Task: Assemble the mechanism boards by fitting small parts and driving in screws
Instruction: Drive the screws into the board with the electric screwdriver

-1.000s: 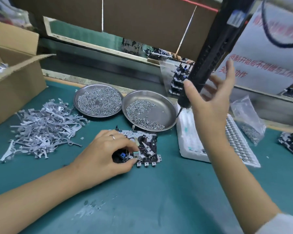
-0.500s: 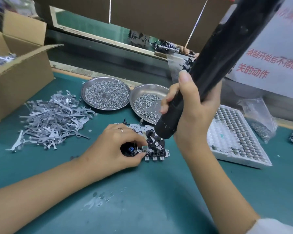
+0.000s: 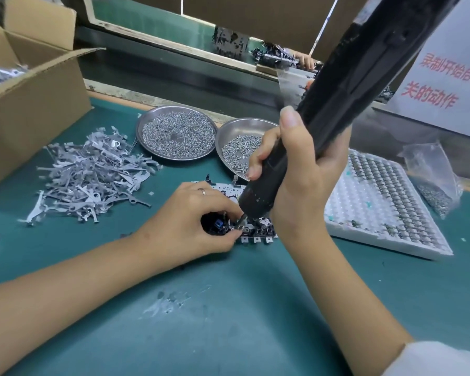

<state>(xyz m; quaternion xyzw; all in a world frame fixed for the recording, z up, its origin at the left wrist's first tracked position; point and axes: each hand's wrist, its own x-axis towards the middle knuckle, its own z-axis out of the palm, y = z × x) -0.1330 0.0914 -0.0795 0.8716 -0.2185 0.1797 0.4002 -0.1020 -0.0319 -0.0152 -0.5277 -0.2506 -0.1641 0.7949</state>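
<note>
Now screwdriver [image 3: 337, 104] gripped, tip on board [image 3: 258, 232]

Red Chinese print on a white paper sign

The white paper sign [image 3: 445, 85] at upper right read "录制开始后不" and, below, "关的动作"; its right edge was cut off.

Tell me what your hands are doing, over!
Left hand pinching the mechanism board. Right hand gripping the black screwdriver, bit down on the board. Nothing in the way.
</note>
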